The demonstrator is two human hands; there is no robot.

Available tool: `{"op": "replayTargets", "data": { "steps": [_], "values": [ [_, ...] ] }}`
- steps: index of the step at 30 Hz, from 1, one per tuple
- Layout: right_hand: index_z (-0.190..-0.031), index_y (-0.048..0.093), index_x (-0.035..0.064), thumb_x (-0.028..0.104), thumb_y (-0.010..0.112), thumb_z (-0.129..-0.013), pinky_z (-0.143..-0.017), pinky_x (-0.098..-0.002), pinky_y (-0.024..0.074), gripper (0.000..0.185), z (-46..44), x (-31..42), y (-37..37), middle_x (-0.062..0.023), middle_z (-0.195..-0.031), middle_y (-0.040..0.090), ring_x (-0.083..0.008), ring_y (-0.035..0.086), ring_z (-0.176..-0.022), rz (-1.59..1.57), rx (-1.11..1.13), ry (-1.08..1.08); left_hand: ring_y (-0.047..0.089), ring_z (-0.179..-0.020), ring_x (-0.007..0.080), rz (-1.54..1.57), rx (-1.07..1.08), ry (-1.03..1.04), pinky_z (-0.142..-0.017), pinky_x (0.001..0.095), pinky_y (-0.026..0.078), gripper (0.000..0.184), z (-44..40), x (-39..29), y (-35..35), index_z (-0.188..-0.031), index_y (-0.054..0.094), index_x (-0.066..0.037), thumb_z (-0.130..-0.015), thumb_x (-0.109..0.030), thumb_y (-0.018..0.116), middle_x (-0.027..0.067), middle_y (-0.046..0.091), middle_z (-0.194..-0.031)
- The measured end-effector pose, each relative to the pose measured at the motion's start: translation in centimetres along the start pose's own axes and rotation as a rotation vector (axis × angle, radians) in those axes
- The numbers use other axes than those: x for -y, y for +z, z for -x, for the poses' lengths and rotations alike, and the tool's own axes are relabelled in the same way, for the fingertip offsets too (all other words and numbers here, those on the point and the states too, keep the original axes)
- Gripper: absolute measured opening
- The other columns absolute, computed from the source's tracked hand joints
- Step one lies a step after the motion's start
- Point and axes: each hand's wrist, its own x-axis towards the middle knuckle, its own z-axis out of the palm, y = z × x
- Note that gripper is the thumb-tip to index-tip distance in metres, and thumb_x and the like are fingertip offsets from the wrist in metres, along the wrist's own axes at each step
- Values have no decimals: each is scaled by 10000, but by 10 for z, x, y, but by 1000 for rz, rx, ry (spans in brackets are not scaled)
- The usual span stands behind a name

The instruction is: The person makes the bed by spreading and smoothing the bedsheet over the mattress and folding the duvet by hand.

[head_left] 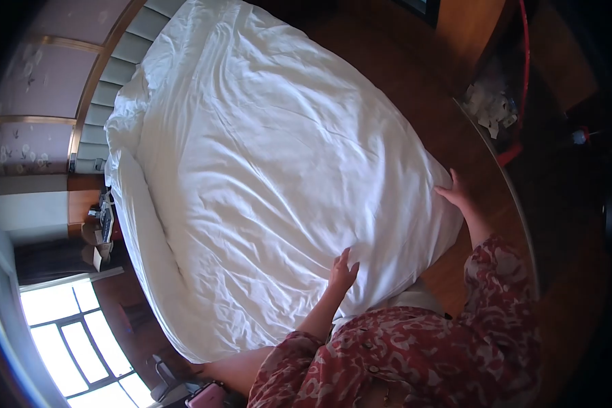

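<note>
A large white duvet [279, 149] lies wrinkled over the bed, with folds running along its length and a thick bunched roll on its left side. My left hand [344, 272] is over the duvet near the bed's close edge, fingers apart and nothing seen in them. At the right edge of the duvet is my right hand [455, 190], its fingers spread against or just over the cloth. Whether either palm presses on the fabric I cannot tell.
A padded grey headboard [105, 93] stands at the upper left. A bright window [81, 347] is at the lower left, with a pink case [207, 396] close by. Crumpled white paper or cloth [489, 109] lies on the right, beyond the wooden floor [486, 170].
</note>
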Motion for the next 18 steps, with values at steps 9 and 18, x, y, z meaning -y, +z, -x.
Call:
{"op": "replayTargets", "data": {
  "steps": [9, 18],
  "values": [
    [-961, 570, -2, 327, 578, -765, -786, -374, 452, 384, -5, 20, -7, -198, -983, 586, -314, 571, -923, 42, 227, -31, 478, -1032, 386, -85, 32, 112, -884, 419, 394, 597, -26, -20, 13, -1248, 380, -82, -728, -240, 626, 243, 499, -1105],
    [-724, 558, 3, 213, 597, -714, -628, -416, 453, 214, 39, -97, -5, -211, -763, 579, -358, 570, -696, -51, 113, -157, 458, -1072, 365, -186, 265, 89, -910, 429, 383, 559, -18, -13, 18, -1210, 432, -116, -709, -259, 635, 187, 480, -1167]
  ]
}}
